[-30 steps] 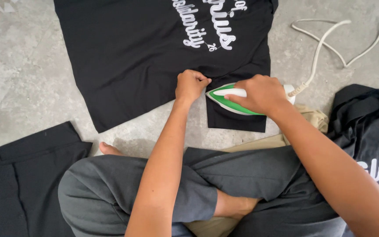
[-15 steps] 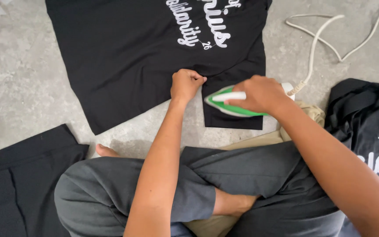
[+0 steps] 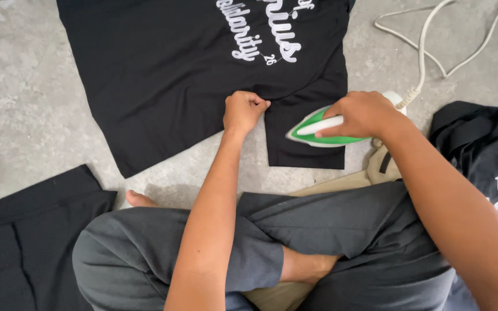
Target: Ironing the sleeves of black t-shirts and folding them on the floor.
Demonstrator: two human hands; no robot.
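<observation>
Grey concrete floor (image 3: 24,103) carries a spread black printed T-shirt (image 3: 162,75); the left hand (image 3: 244,110) pinches its sleeve edge, the right hand (image 3: 359,114) grips a green-and-white iron (image 3: 312,131) on the sleeve.

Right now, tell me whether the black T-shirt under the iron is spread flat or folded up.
Spread flat: the black T-shirt lies open on the concrete floor, sleeve out under the iron.
</observation>
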